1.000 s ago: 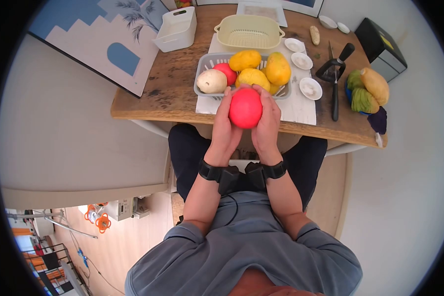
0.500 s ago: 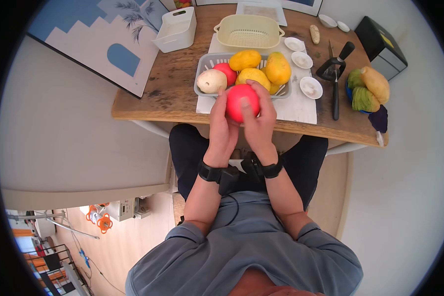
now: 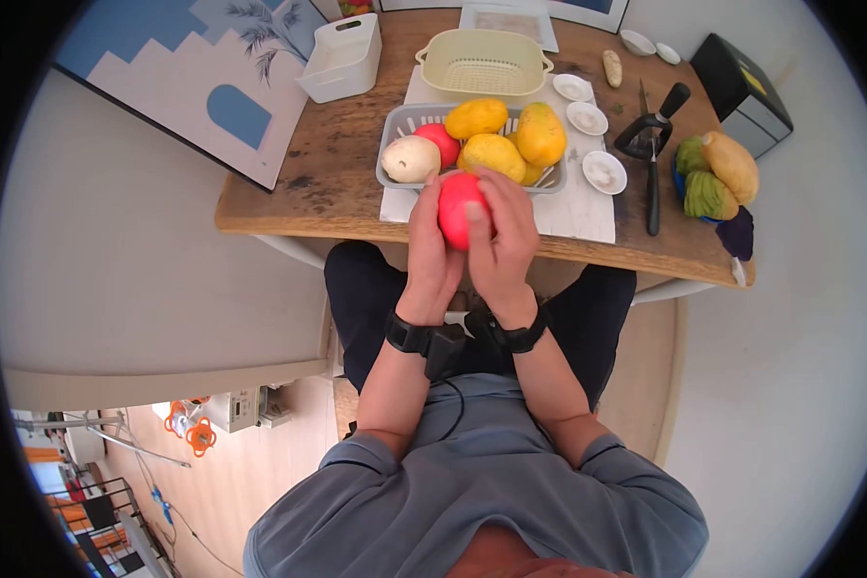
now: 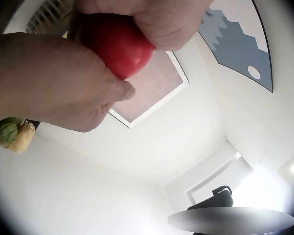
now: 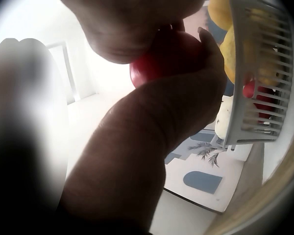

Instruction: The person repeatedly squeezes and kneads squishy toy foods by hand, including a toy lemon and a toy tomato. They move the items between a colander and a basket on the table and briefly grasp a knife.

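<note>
A smooth, round red ball (image 3: 459, 214) is held between both hands just in front of the table edge. The left hand (image 3: 430, 243) cups its left side, with fingers pointing toward the table. On the other side, the right hand (image 3: 508, 234) wraps over it, thumb lying across the near top face. Between the two hands the ball shows glossy in the left wrist view (image 4: 129, 51); its lower side is hidden by the palms. Just beyond the fingertips stands a grey slotted basket (image 3: 387, 144) with yellow fruit (image 3: 491, 154), another red ball (image 3: 440, 142) and a cream-coloured round thing (image 3: 411, 160).
A pale yellow colander (image 3: 486, 63) and a white bin (image 3: 342, 58) stand behind. White dishes (image 3: 603, 173) line the right side of the white sheet. Farther right lie a black-handled knife (image 3: 654, 193) and a bowl of vegetables (image 3: 713, 188).
The right hand has turned over the ball, its thumb moving onto the top face. The ball has shifted slightly left, with more of it covered by the right hand. The basket and its contents stay put.
</note>
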Motion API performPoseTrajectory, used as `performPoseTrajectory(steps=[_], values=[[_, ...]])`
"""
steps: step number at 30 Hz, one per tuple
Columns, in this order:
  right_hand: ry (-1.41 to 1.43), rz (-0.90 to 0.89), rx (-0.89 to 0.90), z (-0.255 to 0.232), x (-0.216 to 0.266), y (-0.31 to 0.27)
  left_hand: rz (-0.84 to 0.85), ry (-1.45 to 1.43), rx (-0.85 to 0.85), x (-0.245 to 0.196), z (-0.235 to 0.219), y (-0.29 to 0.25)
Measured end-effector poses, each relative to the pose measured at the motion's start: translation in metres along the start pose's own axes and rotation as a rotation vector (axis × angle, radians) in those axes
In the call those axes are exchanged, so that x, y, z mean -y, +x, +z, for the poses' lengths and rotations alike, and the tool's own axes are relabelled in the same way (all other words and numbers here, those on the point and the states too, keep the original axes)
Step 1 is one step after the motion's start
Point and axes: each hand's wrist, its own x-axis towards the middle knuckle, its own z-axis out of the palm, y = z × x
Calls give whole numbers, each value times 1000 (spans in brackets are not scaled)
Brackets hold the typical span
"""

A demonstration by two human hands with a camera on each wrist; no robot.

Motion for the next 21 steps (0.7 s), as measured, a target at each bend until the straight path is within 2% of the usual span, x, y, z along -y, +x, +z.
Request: performPoseTrajectory(steps=[2,4,6,8,9,12,13,16,18,19,21], values=[[-95,-174,71,2,6,3,9,2,-14,0,2,-1],[-103,-150,70,5,4,2,12,12,-26,-3,0,0],[-116,-131,76,5,4,0,60,70,36,-4,-3,2],[412,485,-31,6,6,-1,73,71,50,-3,0,1],[415,487,-30,7,5,-1,79,80,67,-3,1,1],[696,678,-47,3,2,0,82,57,56,-5,7,0],[693,678,-43,3,3,1,83,53,56,-4,7,0],[538,629,-28,7,6,-1,34,20,10,-9,2,1],[225,287,-29,9,0,-5,19,58,9,-8,-4,3],[221,286,-27,6,-2,-4,18,54,9,-5,-7,4],[-74,-115,45,1,-3,0,23,3,-15,-3,-9,7]])
